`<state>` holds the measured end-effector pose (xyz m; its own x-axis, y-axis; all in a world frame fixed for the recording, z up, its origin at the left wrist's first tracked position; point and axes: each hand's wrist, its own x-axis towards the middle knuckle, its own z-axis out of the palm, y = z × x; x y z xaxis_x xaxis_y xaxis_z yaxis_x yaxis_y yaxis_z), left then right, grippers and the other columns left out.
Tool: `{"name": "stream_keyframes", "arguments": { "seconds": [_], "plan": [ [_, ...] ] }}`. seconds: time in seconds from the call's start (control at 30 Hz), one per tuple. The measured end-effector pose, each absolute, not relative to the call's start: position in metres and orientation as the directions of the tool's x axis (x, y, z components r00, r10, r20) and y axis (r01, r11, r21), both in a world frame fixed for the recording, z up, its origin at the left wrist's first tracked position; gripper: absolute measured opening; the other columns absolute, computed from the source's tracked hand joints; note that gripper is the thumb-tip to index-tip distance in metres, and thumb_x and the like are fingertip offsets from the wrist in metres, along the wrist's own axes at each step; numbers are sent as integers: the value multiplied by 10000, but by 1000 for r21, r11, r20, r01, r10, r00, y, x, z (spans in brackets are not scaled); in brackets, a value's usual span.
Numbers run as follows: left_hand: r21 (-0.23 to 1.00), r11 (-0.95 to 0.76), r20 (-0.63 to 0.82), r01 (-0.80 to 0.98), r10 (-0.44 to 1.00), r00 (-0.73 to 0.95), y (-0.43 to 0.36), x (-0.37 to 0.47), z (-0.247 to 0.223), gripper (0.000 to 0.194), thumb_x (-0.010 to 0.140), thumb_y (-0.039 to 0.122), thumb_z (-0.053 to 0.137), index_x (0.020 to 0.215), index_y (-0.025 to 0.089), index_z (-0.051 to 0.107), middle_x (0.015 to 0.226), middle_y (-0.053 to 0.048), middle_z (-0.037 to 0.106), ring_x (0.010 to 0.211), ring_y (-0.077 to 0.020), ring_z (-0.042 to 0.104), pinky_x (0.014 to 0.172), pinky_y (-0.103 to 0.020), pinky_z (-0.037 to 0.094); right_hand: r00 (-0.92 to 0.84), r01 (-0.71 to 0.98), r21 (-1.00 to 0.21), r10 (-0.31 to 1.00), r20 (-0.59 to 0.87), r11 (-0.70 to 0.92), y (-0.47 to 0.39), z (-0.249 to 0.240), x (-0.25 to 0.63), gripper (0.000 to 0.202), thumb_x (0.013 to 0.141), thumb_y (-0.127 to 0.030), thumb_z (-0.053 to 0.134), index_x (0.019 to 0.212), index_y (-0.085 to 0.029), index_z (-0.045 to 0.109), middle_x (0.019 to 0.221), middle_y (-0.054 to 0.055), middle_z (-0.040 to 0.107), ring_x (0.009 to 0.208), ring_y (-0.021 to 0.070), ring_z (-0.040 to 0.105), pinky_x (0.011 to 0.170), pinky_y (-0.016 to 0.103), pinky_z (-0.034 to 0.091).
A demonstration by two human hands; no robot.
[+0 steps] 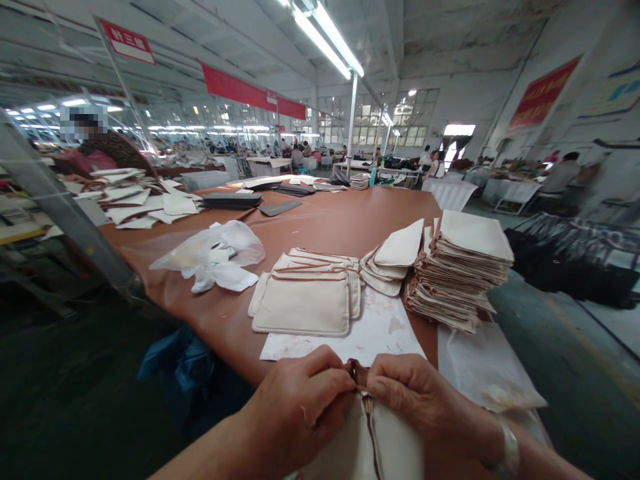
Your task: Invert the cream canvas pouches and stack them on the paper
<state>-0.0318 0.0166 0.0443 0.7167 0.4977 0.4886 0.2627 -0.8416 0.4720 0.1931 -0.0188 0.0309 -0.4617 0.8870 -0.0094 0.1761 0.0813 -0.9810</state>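
Both of my hands pinch the top end of a cream fabric pouch (395, 440) with brown edging, close to my body. My left hand (310, 393) grips the brown edge from the left, fingers curled. My right hand (420, 393) grips the same end from the right, thumb pressed on top. Between them a small brown tab (358, 373) shows, and a dark brown seam runs down the pouch toward me. Just beyond my hands, a white paper sheet (325, 345) lies under a pile of flat cream pouches (303, 303) with brown trim.
A tall stack of cream pieces (460, 267) stands at the right of the brown-covered table (370, 207). A clear plastic bag (235, 243) lies at left, near dark flat panels (233, 200). More cream pieces (135, 200) are heaped beside a person (113, 147) at far left.
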Motion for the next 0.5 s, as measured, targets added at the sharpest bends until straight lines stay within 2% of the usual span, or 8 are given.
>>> {"name": "stream_keyframes", "arguments": {
  "seconds": [0.1, 0.2, 0.33, 0.4, 0.5],
  "plan": [
    [293, -889, 469, 351, 453, 758, 16, -32, 41, 201, 906, 106, 470, 886, 137, 667, 790, -80, 636, 649, -166, 592, 565, -244, 465, -436, 155, -988, 897, -71, -3, -17, 26, 192, 456, 921, -546, 543, 778, -117, 600, 707, -10, 500, 634, 103, 376, 555, 219, 307],
    [206, -897, 456, 391, 441, 773, 13, -30, 41, 178, 908, 120, 471, 852, 142, 638, 764, -74, 624, 609, -169, 569, 522, -250, 451, -465, 99, -992, 878, -117, -79, -14, 20, 190, 416, 822, -500, 700, 859, -85, 703, 732, 14, 578, 659, 110, 430, 583, 222, 339],
    [271, -896, 434, 353, 441, 786, 11, -30, 46, 173, 896, 104, 453, 903, 145, 622, 811, -78, 611, 675, -175, 573, 573, -255, 467, -484, 0, -976, 854, -190, -217, -11, 16, 187, 406, 669, -414, 833, 891, -82, 759, 710, 20, 616, 632, 108, 468, 564, 217, 357],
    [297, -897, 416, 329, 431, 801, 12, -32, 47, 166, 893, 109, 464, 932, 152, 619, 848, -77, 609, 706, -169, 571, 595, -248, 460, -459, -36, -960, 858, -232, -279, -10, 16, 185, 392, 638, -402, 846, 838, -76, 759, 668, 13, 609, 591, 94, 461, 542, 208, 344],
    [271, -905, 423, 329, 419, 804, 15, -33, 45, 160, 925, 137, 471, 926, 159, 629, 843, -66, 614, 679, -154, 567, 574, -242, 435, -452, -73, -937, 849, -274, -341, -10, 17, 184, 355, 613, -363, 848, 799, -76, 750, 634, 6, 606, 562, 80, 453, 526, 195, 327]
  ]
}}
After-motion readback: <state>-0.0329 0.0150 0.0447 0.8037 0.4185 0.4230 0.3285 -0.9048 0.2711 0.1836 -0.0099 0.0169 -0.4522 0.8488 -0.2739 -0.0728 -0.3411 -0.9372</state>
